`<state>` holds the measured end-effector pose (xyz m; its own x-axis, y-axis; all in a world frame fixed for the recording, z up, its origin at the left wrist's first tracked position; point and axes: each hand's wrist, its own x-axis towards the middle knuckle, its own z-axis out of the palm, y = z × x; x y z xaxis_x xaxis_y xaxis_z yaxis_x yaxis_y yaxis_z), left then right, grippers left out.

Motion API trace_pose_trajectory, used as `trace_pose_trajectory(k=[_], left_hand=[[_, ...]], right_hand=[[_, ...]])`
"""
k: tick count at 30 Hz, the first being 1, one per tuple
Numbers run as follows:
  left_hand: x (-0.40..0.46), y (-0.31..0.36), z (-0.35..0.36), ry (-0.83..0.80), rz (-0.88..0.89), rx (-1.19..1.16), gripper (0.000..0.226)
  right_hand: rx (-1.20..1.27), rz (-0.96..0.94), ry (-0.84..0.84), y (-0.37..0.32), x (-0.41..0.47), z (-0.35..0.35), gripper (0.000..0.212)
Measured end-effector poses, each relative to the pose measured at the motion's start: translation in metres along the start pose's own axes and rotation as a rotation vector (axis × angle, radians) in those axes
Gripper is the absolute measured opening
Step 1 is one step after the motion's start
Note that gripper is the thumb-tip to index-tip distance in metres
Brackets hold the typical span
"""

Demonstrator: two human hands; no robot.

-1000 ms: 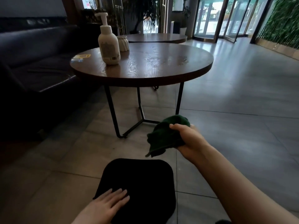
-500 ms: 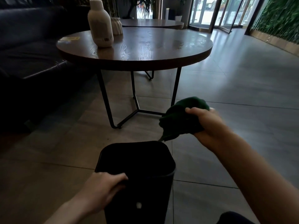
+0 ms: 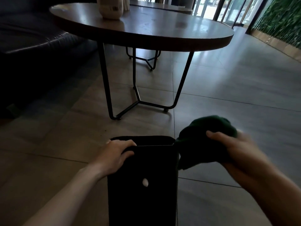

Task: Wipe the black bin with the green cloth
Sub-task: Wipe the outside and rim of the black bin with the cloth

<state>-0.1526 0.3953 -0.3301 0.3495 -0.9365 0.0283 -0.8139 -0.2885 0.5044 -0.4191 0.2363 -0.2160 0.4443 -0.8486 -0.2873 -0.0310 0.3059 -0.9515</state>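
Observation:
The black bin [image 3: 143, 198] stands upright on the tiled floor at the bottom centre, with a small pale spot on its near side. My left hand [image 3: 116, 153] grips the bin's rim at the near left corner, thumb on the outside. My right hand [image 3: 234, 150] is closed around the bunched dark green cloth [image 3: 205, 141]. The cloth hangs against the bin's upper right corner and right side. The bin's inside is too dark to see.
A round wooden table [image 3: 162, 30] on thin black metal legs [image 3: 105, 85] stands just beyond the bin, with a pale pump bottle [image 3: 110, 8] on it. A dark sofa [image 3: 29, 36] fills the left. A second table and glass doors lie behind.
My left hand went from resting flat on the bin to gripping its rim. The right hand brought the cloth down to the bin's right corner. The view tilted down and closer.

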Motion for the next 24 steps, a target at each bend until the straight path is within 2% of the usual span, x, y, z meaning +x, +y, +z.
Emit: trace_pose_trajectory(k=[7,12,14,16,20,22,24], left_hand=[[0.013,-0.01,0.009,0.084,0.09,-0.001,0.018],[0.018,-0.01,0.013,0.168,0.141,0.037,0.019],[0.018,-0.009,0.012,0.18,0.163,0.083,0.025],[0.017,-0.011,0.013,0.093,0.202,0.169,0.044],[0.009,-0.022,0.009,-0.093,0.304,0.418,0.112],[0.005,-0.025,0.008,-0.112,0.346,0.442,0.13],[0.005,-0.026,0.006,-0.121,0.365,0.434,0.135]], right_hand=[[-0.051,-0.006,0.076,0.045,0.004,0.016,0.027],[-0.165,-0.135,0.118,0.051,0.0,0.02,0.026],[-0.26,-0.241,0.141,0.057,-0.003,0.026,0.024],[-0.374,-0.383,0.158,0.07,-0.005,0.034,0.029],[-0.561,-0.606,0.185,0.117,-0.011,0.051,0.047],[-0.609,-0.686,0.171,0.142,-0.012,0.061,0.053],[-0.68,-0.802,0.097,0.164,-0.011,0.071,0.052]])
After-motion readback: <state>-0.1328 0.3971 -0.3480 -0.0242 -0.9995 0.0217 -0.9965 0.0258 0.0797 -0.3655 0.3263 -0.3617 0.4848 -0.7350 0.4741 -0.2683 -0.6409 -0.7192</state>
